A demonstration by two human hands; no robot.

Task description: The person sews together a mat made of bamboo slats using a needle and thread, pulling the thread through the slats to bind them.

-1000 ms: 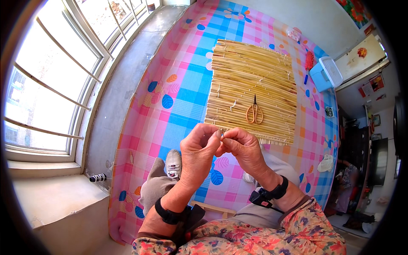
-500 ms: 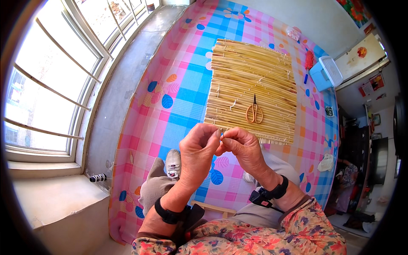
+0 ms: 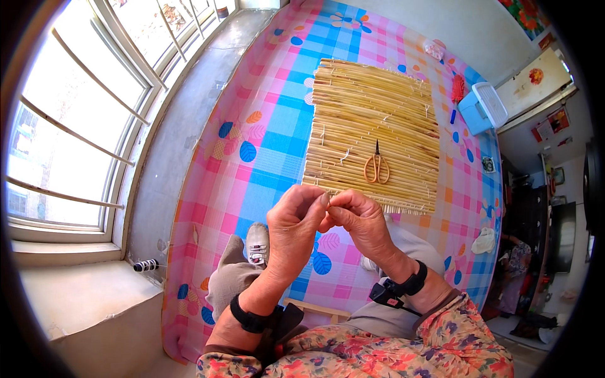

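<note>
A mat of yellow straw-like stalks (image 3: 372, 107) lies before me, with short pale thread ends sticking up from it. My left hand (image 3: 296, 213) and my right hand (image 3: 358, 219) meet at the mat's near edge, thumbs and forefingers pinched close together. What sits between the fingertips is too small to make out. A pair of scissors (image 3: 377, 169) with orange loop handles and dark blades rests on the mat just beyond my right hand, its tip pointing away from me.
Under the mat spreads a pink and blue checked sheet (image 3: 277, 145). At the far right are a light-blue lidded box (image 3: 484, 108) and a red duster (image 3: 458, 91). A white cloth (image 3: 483, 241) lies nearer on the right. A thread spool (image 3: 146, 264) sits left, below the barred window (image 3: 75, 126).
My pinched fingertips have drawn slightly closer together. The mat and scissors stay in place.
</note>
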